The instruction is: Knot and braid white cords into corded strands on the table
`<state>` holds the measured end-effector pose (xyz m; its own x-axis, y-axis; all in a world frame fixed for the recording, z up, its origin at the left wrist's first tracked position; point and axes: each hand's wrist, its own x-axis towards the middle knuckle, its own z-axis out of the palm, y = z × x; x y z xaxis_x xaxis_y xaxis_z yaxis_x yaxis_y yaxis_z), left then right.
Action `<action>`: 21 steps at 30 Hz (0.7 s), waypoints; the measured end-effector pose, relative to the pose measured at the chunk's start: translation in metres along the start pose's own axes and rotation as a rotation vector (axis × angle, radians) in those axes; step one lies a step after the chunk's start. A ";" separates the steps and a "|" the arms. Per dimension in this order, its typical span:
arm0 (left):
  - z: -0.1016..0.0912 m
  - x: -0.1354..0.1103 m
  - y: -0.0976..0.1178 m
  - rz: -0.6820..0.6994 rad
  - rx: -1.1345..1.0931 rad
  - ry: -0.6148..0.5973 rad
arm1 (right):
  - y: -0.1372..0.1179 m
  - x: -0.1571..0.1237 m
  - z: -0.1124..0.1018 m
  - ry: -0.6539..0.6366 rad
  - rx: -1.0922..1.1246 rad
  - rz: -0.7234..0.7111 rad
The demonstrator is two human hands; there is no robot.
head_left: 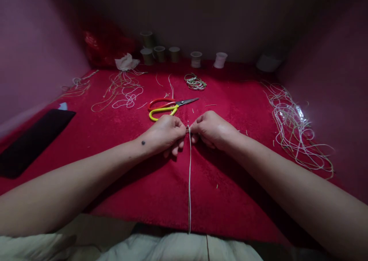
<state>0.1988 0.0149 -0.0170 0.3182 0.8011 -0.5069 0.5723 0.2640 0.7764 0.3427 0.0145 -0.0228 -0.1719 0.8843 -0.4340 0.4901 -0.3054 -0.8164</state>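
My left hand (171,133) and my right hand (212,130) meet close together over the red cloth, each with thumb and finger pinched on thin cord at a small knot between them. From that knot a pair of pale cords (189,180) runs straight down toward the table's front edge. Just beyond my left hand lie scissors (176,105) with one red and one yellow handle, blades pointing right. The exact strands inside each pinch are too small to make out.
Several thread spools (196,59) stand along the back. A braided cord bundle (195,81) lies before them. Loose cords (296,127) spread at right, more tangled cords (123,88) at back left. A black flat object (36,142) rests at the left edge. Small cord scraps dot the cloth (138,199).
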 end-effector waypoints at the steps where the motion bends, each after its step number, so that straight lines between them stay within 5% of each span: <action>1: 0.000 0.000 0.000 0.000 0.003 0.006 | 0.000 0.000 0.000 0.006 -0.022 -0.007; 11: 0.000 0.003 0.000 -0.003 0.068 0.004 | -0.004 0.002 -0.010 0.060 -0.248 -0.095; 21: -0.001 0.004 0.000 -0.012 0.033 0.004 | -0.001 0.002 -0.011 0.079 -0.246 -0.143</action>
<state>0.1993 0.0184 -0.0183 0.3077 0.8003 -0.5146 0.6007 0.2560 0.7574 0.3511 0.0201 -0.0186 -0.1921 0.9398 -0.2827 0.6599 -0.0895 -0.7460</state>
